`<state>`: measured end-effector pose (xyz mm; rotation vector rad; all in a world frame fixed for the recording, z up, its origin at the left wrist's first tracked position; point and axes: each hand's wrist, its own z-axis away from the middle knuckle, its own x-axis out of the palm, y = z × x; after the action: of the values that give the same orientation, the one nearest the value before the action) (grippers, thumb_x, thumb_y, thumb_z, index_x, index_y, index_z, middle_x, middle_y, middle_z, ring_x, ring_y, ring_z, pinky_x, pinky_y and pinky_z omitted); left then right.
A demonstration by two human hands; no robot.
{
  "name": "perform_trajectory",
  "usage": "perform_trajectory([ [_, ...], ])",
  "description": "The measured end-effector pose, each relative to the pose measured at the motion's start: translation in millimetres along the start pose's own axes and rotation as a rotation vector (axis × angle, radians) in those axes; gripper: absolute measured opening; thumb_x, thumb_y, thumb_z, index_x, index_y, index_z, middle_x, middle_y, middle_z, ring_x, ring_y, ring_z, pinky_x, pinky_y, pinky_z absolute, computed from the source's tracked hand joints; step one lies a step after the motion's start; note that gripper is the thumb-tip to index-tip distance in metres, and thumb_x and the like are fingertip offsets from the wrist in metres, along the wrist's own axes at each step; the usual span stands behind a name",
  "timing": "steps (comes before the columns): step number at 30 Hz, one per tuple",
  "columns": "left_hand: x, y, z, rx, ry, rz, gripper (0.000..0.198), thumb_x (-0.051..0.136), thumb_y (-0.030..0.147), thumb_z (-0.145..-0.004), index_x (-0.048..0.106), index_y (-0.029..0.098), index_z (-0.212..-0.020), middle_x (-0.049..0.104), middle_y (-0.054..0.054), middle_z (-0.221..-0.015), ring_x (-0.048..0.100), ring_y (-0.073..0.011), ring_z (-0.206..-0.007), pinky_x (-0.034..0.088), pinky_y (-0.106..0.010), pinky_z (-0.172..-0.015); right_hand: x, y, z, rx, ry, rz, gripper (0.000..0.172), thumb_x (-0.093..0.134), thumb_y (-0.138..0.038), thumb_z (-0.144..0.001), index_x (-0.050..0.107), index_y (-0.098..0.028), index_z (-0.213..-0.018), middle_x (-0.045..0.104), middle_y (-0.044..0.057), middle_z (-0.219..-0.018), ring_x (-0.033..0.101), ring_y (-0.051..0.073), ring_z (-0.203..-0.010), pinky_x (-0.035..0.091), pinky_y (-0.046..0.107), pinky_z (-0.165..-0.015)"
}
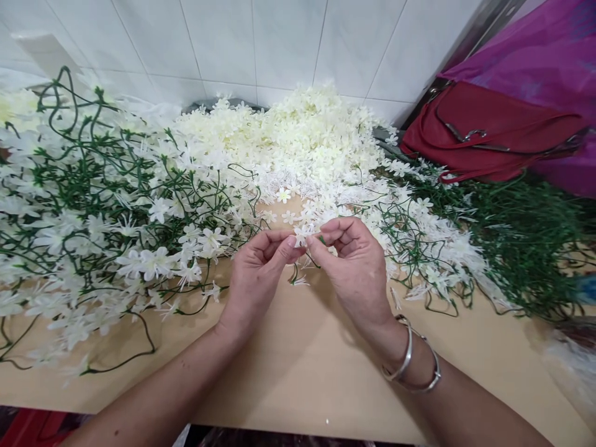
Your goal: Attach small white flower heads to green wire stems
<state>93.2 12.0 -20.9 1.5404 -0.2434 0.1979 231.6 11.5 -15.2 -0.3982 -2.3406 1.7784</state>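
Clamped at the fingertips, our left hand point(254, 273) pinches a small white blossom point(302, 233), held just above the surface point(298, 372), between our two grips. Our right hand point(358, 273) closes thumb to finger around a green stem point(321, 239) right beside the petals; exactly how the two parts meet is hidden by our fingers. We judge the step in hand to be fitting or adjusting the blossom on its stem, and the next move to call for a light, steady push without creasing the petals. A silver bangle point(410, 347) circles our right wrist.

Beyond the bare tan stretch near us, a tangled pile of white flower sprays point(93, 186) fills the left, and dark green stems point(526, 236) lie heaped at the right. Farther back rise loose cream blossoms point(316, 130); to their right rests a red handbag point(493, 124) against purple plastic point(535, 49). Behind everything stands a pale tiled wall point(288, 37).
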Motion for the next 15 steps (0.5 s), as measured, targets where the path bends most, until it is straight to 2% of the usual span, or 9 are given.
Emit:
perform_trajectory([
  [15, -1.1, -1.6, 0.0, 0.028, -0.026, 0.026, 0.02, 0.085, 0.036, -0.086, 0.08, 0.019, -0.095, 0.082, -0.003, -0.091, 0.075, -0.0144, -0.083, 0.063, -0.027, -0.084, 1.7, 3.7, 1.2, -0.034, -0.019, 0.04, 0.018, 0.076, -0.022, -0.077, 0.062, -0.024, -0.087, 0.063, -0.003, -0.079, 0.063, 0.014, -0.073, 0.055, 0.029, -0.073],
])
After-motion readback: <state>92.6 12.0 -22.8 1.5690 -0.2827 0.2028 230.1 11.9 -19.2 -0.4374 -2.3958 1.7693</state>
